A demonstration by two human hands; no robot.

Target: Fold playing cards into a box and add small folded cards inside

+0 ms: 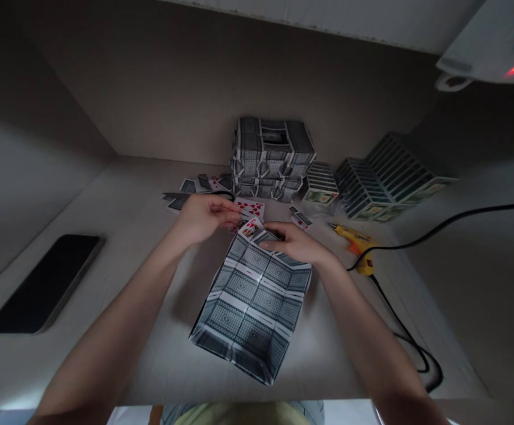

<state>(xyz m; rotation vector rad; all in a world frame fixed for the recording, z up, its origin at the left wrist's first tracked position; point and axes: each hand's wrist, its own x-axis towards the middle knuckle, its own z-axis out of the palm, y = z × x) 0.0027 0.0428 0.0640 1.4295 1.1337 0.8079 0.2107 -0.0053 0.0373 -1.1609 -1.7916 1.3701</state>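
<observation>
An open, shallow box made of playing cards (250, 301) with grey patterned backs lies tilted in front of me. My right hand (295, 241) grips its far edge, thumb inside and fingers beyond the wall. A face card (251, 228) stands at that far edge, between my two hands. Just left of it, my left hand (208, 217) has its fingertips pinched together; what they hold, if anything, is too small to make out. Behind the fingertips a red-heart playing card (251, 208) lies face up on the table.
At the back stands a stacked playing-card case (272, 159). Card packs (321, 184) and slatted card stacks (383, 177) are to its right. Scissors (224, 193) and loose cards lie left. A yellow glue gun (358, 245) with black cable rests right, a phone (46, 283) far left.
</observation>
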